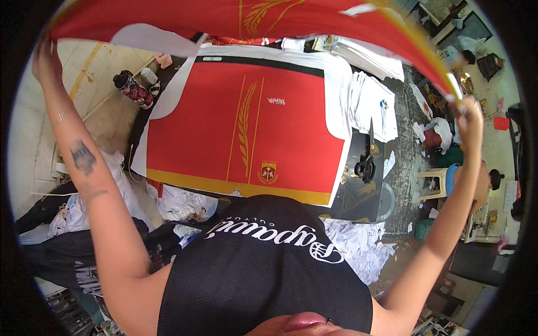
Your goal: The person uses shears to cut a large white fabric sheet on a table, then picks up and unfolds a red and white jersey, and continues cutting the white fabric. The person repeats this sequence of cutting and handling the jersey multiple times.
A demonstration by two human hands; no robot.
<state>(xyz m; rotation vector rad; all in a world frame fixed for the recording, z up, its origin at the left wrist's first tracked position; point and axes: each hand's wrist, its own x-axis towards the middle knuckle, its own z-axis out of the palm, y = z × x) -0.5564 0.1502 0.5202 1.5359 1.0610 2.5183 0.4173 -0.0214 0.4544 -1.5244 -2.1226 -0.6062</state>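
My left hand [46,59] is raised at the upper left and grips one corner of a red fabric panel [235,17] with a gold leaf print. My right hand [469,115] is raised at the right and pinches the opposite corner, by its yellow edge. The panel is stretched in the air between both hands, across the top of the view. Below it, flat on the dark worktable [364,196], lies a stack of red printed fabric panels [246,129] with white borders, a gold stripe, a yellow bottom band and a small crest.
Black scissors [367,162] lie on the table right of the stack. White fabric pieces [372,101] are piled behind them. A patterned bottle [133,89] lies at the left. White scraps [358,241] cover the floor. A person sits by a white plastic stool [434,182] at the right.
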